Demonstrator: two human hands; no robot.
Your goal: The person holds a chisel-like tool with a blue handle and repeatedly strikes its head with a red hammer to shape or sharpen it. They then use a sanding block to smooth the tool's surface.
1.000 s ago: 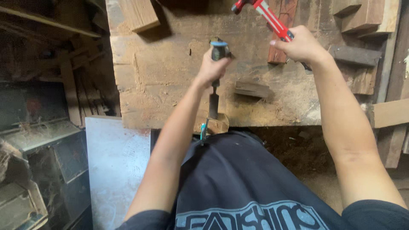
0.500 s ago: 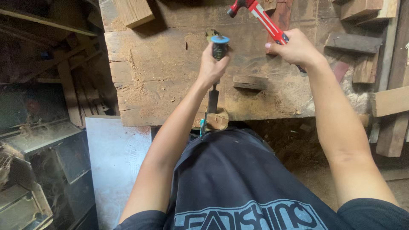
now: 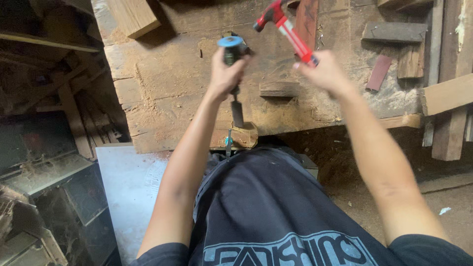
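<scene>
Gripping the blue-capped dark-handled chisel (image 3: 232, 74) upright, left hand (image 3: 225, 79) should stay steady while right hand (image 3: 325, 74), fisted around the red-handled hammer (image 3: 286, 29), strikes squarely.

The left hand (image 3: 225, 76) grips the dark-handled, blue-capped steel chisel (image 3: 233, 74) upright over the worn, sawdust-covered wooden workbench (image 3: 172, 83), its blade tip down at the small pale wooden block (image 3: 245, 135) on the bench's near edge. To its right, the right hand (image 3: 325, 74) holds the red-handled hammer (image 3: 284, 27) raised, its head above and just right of the chisel's cap. A flat grey metal sheet (image 3: 128, 187) lies below the bench, on the left.
</scene>
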